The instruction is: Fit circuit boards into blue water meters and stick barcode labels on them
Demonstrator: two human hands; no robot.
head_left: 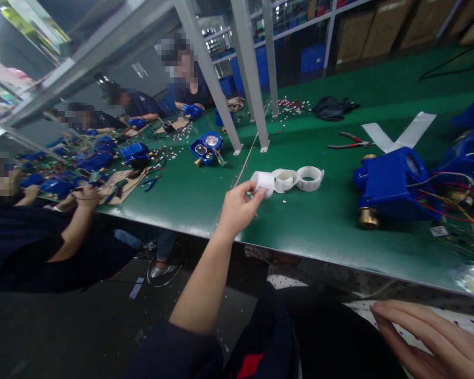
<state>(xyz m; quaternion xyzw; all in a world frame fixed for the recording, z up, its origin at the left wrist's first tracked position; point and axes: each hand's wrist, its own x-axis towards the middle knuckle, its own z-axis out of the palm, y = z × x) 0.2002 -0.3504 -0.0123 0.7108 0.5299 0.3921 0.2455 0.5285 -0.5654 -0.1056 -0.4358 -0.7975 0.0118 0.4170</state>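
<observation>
Pinching a short, wide roll of white tape-like material (264, 181) between the thumb and fingers of the bare left hand (240, 209), near the front edge of a long, smooth green table (319, 226). Cannot tell the roll's resting on the surface from its hovering just above. Extending the fingers of the bare right hand (430, 339) close together over the lap, well below and right of the roll; cannot tell any grip there from this angle.

Just right of the pinched roll, seeing a smaller off-white roll (285, 181) and then a translucent whitish ring-shaped roll (310, 184), side by side in a row. Facing, farther right, a boxy blue meter housing (395, 187) with a brass threaded fitting (368, 217) and, beside it, thin red and yellow wires (458, 202). Behind these, seeing pliers with red and black handles (349, 142) near two flat white strips in a V (405, 134), with a crumpled dark cloth (334, 108) beyond. To the left, past grey metal posts (255, 89), seeing an open blue meter housing (205, 148), blue-handled pliers (152, 183) and a co-worker's hand (86, 195) by a brown board (122, 188).
</observation>
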